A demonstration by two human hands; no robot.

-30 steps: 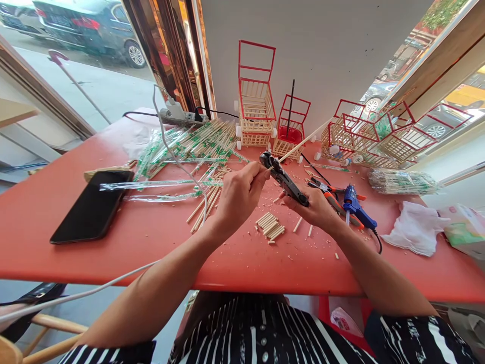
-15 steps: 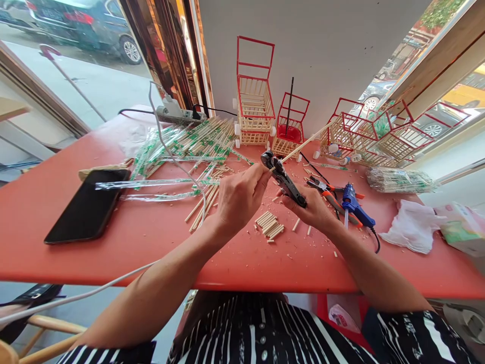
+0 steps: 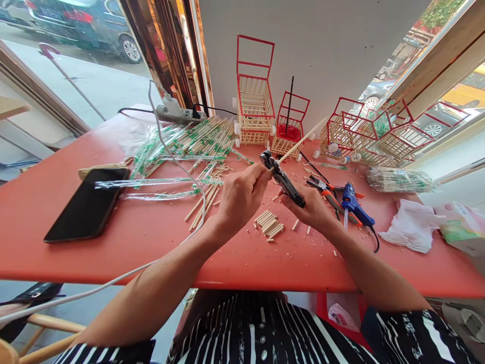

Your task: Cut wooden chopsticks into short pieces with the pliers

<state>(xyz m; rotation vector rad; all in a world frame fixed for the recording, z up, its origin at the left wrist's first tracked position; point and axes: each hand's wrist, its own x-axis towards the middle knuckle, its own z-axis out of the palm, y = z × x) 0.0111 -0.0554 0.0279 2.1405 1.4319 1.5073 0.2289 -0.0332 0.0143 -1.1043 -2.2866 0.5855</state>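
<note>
My right hand (image 3: 310,207) gripped the black cutters (image 3: 282,178) above the desk (image 3: 151,237), my left hand (image 3: 238,197) pinched the chopstick (image 3: 301,141) into their head, its far tip having swung up a touch, cut pieces (image 3: 270,224) piled below.

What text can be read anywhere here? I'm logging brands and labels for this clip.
None can be read.
Chopstick wrappers: green print, too small to read.
Packet at the table's right edge: green and pink design, blurred.
Car plate: blurred.
Black cutter in the right hand, the stick fed by the left hand, the blue glue gun and the phone: no visible lettering.
</note>
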